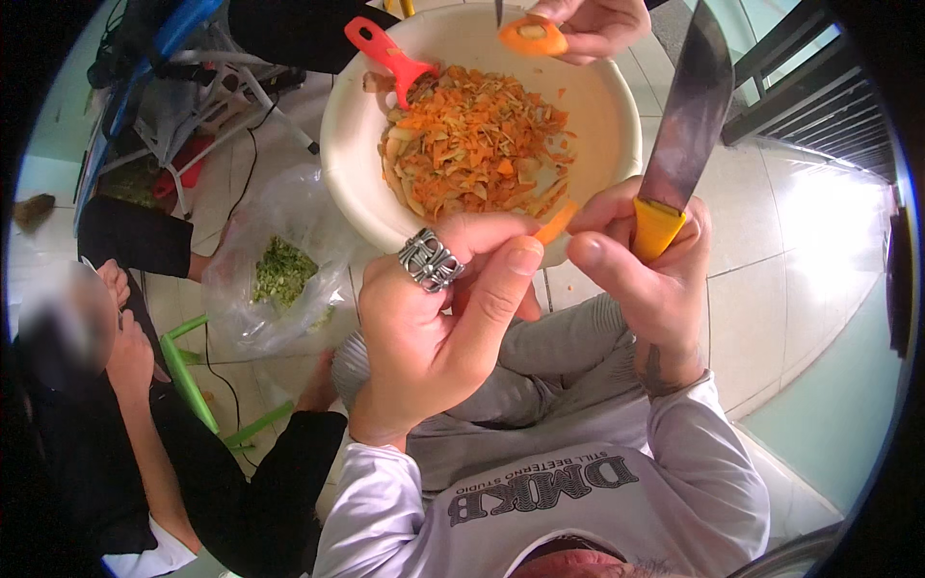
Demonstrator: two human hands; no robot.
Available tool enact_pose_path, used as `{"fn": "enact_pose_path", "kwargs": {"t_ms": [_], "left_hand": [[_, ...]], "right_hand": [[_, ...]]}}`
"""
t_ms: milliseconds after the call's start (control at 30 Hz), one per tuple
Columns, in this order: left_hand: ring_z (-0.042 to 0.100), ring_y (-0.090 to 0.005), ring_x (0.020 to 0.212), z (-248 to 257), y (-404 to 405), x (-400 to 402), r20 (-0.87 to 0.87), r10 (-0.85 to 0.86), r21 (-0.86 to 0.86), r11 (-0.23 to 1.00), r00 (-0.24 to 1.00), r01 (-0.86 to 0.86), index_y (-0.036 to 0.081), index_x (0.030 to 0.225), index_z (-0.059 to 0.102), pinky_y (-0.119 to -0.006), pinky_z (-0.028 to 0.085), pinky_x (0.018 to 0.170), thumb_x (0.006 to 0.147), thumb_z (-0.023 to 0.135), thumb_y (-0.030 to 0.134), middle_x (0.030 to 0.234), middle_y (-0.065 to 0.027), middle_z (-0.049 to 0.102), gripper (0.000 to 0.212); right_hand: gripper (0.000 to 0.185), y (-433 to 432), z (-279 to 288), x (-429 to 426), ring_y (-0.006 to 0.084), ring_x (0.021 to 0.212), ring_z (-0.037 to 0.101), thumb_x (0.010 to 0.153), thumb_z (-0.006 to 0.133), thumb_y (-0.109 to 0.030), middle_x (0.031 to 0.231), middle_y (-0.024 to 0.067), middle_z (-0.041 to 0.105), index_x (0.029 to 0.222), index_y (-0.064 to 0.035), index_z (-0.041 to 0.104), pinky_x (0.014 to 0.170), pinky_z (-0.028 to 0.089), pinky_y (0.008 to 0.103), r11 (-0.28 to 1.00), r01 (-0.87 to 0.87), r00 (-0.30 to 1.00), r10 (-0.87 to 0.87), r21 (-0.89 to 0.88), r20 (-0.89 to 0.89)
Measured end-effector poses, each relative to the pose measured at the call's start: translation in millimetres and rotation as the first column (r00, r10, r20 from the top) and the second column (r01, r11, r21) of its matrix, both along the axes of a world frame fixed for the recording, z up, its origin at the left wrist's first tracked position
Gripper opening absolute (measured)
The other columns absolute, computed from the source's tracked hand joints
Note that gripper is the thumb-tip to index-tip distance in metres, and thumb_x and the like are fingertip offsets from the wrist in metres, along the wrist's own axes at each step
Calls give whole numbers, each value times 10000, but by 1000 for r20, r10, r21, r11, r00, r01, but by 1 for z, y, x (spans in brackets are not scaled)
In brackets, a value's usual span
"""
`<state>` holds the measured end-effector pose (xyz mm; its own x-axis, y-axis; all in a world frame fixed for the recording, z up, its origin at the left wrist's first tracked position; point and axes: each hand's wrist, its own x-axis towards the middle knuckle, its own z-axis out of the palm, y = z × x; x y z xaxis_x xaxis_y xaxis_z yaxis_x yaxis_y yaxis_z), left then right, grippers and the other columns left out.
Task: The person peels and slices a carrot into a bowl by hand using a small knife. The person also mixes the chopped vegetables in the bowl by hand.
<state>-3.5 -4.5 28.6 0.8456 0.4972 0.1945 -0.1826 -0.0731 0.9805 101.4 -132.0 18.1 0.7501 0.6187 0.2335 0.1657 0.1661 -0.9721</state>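
Note:
My left hand [441, 325], with a silver ring on it, pinches a small orange carrot piece [556, 223] between thumb and forefinger. In my right hand [643, 267] is the yellow handle of a broad-bladed knife [688, 108], its blade pointing up and away from me. My right thumb and fingertips are close to the carrot piece; whether they touch it I cannot tell. Beyond both hands, a cream plastic basin [347, 180] holds a heap of chopped orange and pale peelings [470, 144]. A red-handled tool [390, 58] leans inside it, its working end partly buried.
Across the basin, another person's hand [607, 29] holds a cut carrot piece [533, 36] beside a thin blade. To the left, a clear plastic bag [238, 303] contains chopped greens [283, 271], near a green stool [189, 390]. Another person's hands [130, 347] work at far left.

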Motion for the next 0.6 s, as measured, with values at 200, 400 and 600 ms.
{"fn": "enact_pose_path", "kwargs": {"t_ms": [200,400,600], "left_hand": [[437,-23,456,-2,-3,5,-41,16,-40,999,999,-18,-9,988,571,-160,256,421,892,590,178,573,-32,563,211],[421,-12,445,-5,-2,8,12,10,-34,999,1000,-10,12,1028,564,-154,230,416,903,573,172,561,-28,559,203],[386,5,431,-7,0,9,16,5,-50,999,1000,-4,10,1036,560,-147,221,410,907,562,158,568,-39,579,196]], "right_hand": [[566,-2,4,-5,36,415,373,959,308,-451,475,-40,419,1146,40,519,424,284,180,968,-215,959,234,126,-159],[606,4,3,-13,31,371,301,937,356,-494,496,-19,425,1212,46,356,383,179,188,980,-184,965,194,69,-174],[566,8,0,-15,25,394,304,944,378,-461,490,-26,417,1234,22,324,404,184,179,983,-164,973,175,83,-150]]}}
